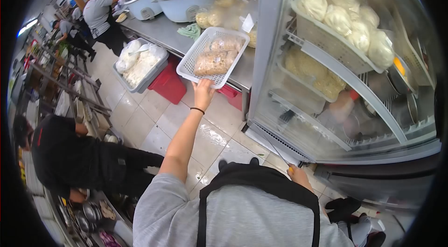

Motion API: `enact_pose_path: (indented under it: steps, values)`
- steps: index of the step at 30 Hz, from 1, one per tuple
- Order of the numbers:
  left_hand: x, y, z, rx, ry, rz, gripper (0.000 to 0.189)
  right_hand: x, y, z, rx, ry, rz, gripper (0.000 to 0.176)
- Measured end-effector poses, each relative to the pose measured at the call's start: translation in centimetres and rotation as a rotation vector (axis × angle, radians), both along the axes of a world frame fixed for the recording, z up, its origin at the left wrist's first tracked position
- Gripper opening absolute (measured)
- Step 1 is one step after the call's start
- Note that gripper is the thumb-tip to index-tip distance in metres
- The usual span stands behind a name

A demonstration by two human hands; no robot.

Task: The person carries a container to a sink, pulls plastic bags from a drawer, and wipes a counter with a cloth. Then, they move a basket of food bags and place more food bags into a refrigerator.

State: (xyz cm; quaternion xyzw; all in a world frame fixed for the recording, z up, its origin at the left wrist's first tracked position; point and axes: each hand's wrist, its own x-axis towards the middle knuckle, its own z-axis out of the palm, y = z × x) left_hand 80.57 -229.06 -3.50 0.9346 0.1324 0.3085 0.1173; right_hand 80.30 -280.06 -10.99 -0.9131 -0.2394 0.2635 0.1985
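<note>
My left hand (204,89) is closed on the near rim of a white perforated plastic basket (189,62). Inside the basket lie plastic-wrapped packs (215,61) of something pinkish-brown. The basket overlaps the front edge of the steel counter (145,37). Low on the right, my right hand (301,177) is wrapped round the yellow handle of a knife (278,153), whose long thin blade points forward and to the left. In front of that hand stands a glass-doored fridge (308,130), with bagged white balls (338,18) in a basket on its upper shelf.
Large rice cookers (184,4) and a green cloth (189,31) sit on the counter. Below are a grey tub of white food (135,83) and a red bin (167,83). A person in black (84,153) works close on the left; another person (100,13) stands farther back.
</note>
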Motion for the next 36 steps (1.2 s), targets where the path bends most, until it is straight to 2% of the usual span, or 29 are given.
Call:
enact_pose_path:
  steps: [3, 5, 6, 7, 9, 10, 12, 16, 18, 19, 21, 22, 24, 26, 29, 30, 31, 33, 34, 36]
  values:
    - [0.7, 2.7, 1.7, -0.005, 0.082, 0.051, 0.028, -0.1, 2.6, 1.0, -0.11, 0.044, -0.035, 0.037]
    - [1.3, 5.5, 4.5, -0.196, 0.482, -0.157, 0.034, -1.0, 4.0, 1.2, -0.193, 0.082, -0.155, 0.038]
    - [2.5, 7.3, 5.5, -0.201, 0.654, -0.098, 0.037, -2.0, 4.3, 0.5, -0.212, 0.079, -0.218, 0.037]
    - [4.2, 8.8, 6.0, -0.202, 0.663, -0.119, 0.037, -3.0, 4.7, -0.2, -0.22, 0.087, -0.238, 0.037]
    - [7.6, 11.3, 6.4, 0.271, 0.379, -0.134, 0.04, -5.6, 6.1, -0.9, -0.166, 0.078, -0.363, 0.036]
    - [9.4, 12.6, 5.4, 0.273, 0.38, -0.156, 0.04, -6.8, 7.1, -0.9, -0.17, 0.089, -0.415, 0.036]
    - [12.3, 14.0, 2.7, 0.503, 0.365, -0.196, 0.036, -9.0, 9.1, -1.1, -0.186, 0.119, -0.48, 0.036]
    - [13.4, 15.2, 1.9, 0.434, 0.534, -0.302, 0.037, -13.4, 12.1, -1.7, -0.17, 0.179, -0.612, 0.036]
    - [14.4, 15.4, 2.5, 0.513, 0.686, -0.314, 0.04, -15.2, 13.0, -1.7, -0.117, 0.234, -0.659, 0.036]
    - [15.3, 15.3, 3.2, 0.519, 0.682, -0.334, 0.04, -16.1, 13.5, -1.1, -0.116, 0.237, -0.679, 0.036]
    - [17.6, 14.2, 6.6, 0.387, 0.708, -0.166, 0.043, -17.8, 14.9, 1.3, -0.117, 0.207, -0.811, 0.035]
    - [19.2, 14.2, 6.4, 0.403, 0.697, -0.197, 0.043, -19.2, 14.5, 0.2, -0.108, 0.206, -0.846, 0.035]
    - [22.9, 14.3, 5.0, 0.313, 0.416, -0.254, 0.04, -23.4, 12.8, -4.1, -0.044, 0.185, -1.027, 0.031]
    - [24.2, 12.3, 2.9, 0.32, 0.576, -0.237, 0.036, -27.5, 11.2, -8.2, -0.054, 0.211, -1.114, 0.031]
    - [24.5, 11.9, 1.9, 0.253, 0.572, -0.241, 0.038, -33.2, 12.2, -7.2, -0.216, 0.357, -1.289, 0.032]
    - [24.7, 12.1, 3.0, 0.269, 0.652, -0.367, 0.039, -36.0, 12.9, -8.2, -0.251, 0.4, -1.366, 0.033]
    - [29.8, 18.7, -2.6, 0.227, 0.462, -0.612, 0.044, -38.6, 12.7, -11.0, -0.255, 0.52, -1.421, 0.035]
    - [28.7, 19.1, 2.4, 0.314, 0.392, -0.507, 0.043, -43.0, 14.0, -12.9, -0.19, 0.681, -1.618, 0.033]
    - [28.4, 18.4, 5.0, 0.335, 0.296, -0.457, 0.043, -45.1, 15.1, -13.9, -0.266, 0.615, -1.618, 0.033]
    - [26.6, 13.2, 9.0, 0.334, 0.086, -0.42, 0.042, -47.5, 16.8, -12.1, -0.246, 0.567, -1.755, 0.035]
